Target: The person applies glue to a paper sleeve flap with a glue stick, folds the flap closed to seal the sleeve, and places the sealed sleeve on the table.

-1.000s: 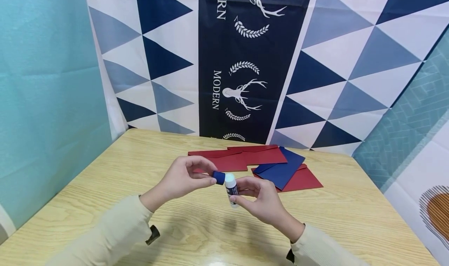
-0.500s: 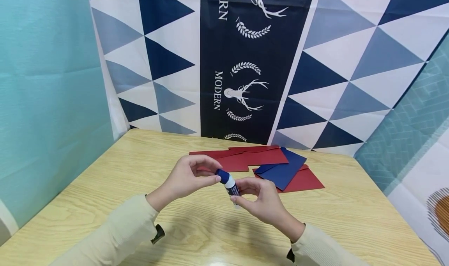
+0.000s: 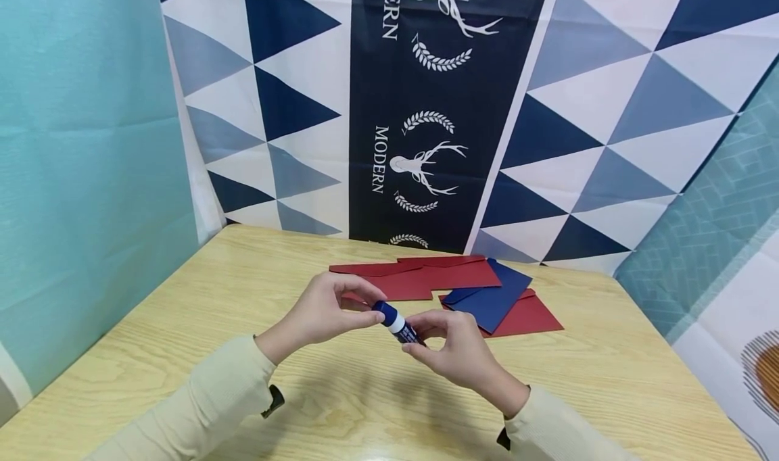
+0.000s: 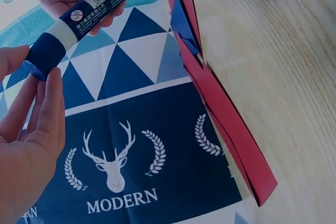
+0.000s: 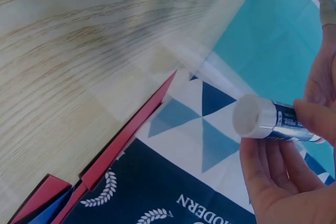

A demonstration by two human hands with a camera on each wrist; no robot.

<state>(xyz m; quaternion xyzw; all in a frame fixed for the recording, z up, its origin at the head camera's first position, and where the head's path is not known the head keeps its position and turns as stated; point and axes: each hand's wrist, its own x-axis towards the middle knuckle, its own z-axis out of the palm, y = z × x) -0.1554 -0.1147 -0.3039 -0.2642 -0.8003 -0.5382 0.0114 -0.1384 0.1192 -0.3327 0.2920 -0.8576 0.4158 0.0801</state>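
A glue stick [image 4: 94, 11] with a dark blue label and a white base is held in the air above the table, tilted. Its blue cap [image 4: 46, 56] sits on the end toward my left hand. My left hand [image 3: 322, 312] pinches the cap between thumb and fingertips. The tube's labelled body is gripped by my right hand [image 3: 453, 346], thumb on one side and fingers on the other. In the right wrist view the white base [image 5: 252, 116] faces the camera, and the cap end is hidden.
Red envelopes [image 3: 456, 275] lie at the back of the wooden table [image 3: 341, 407], beyond the hands. A blue envelope [image 3: 493, 299] overlaps a red envelope [image 3: 532, 316] at their right. A patterned cloth [image 3: 304, 109] hangs behind the table.
The cap was beside the tube's white top one second ago; it now sits on that end. The tube has tipped from near upright to slanting, its cap end toward the left hand.
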